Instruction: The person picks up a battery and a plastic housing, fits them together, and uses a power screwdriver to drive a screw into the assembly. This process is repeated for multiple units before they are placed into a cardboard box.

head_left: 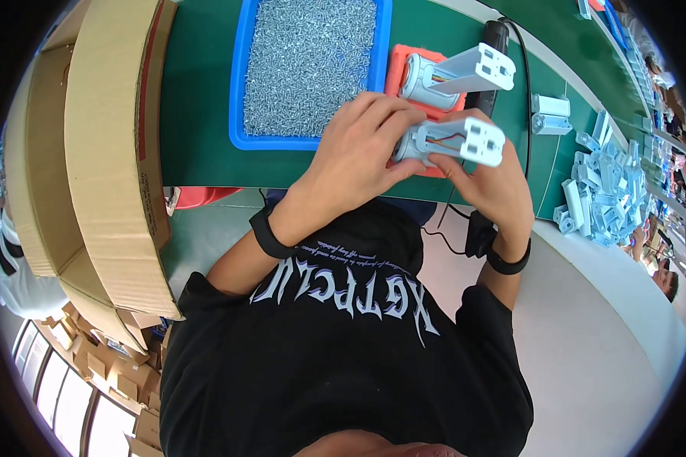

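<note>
Between my two hands is a pale blue plastic housing with a round end and thin red wires inside, over the lower part of a red fixture. My left hand closes on its round end from the left, fingers curled over it. My right hand grips it from the right, thumb at its lower side and fingers partly hidden behind it. Just beyond, a second pale blue housing of the same kind rests in the fixture, untouched. Whether the held housing touches the fixture is hidden by my hands.
A blue tray full of small screws stands left of the fixture on the green table. A large open cardboard box is at the left. A black cylindrical tool lies behind the housings. Pale blue parts are heaped at right.
</note>
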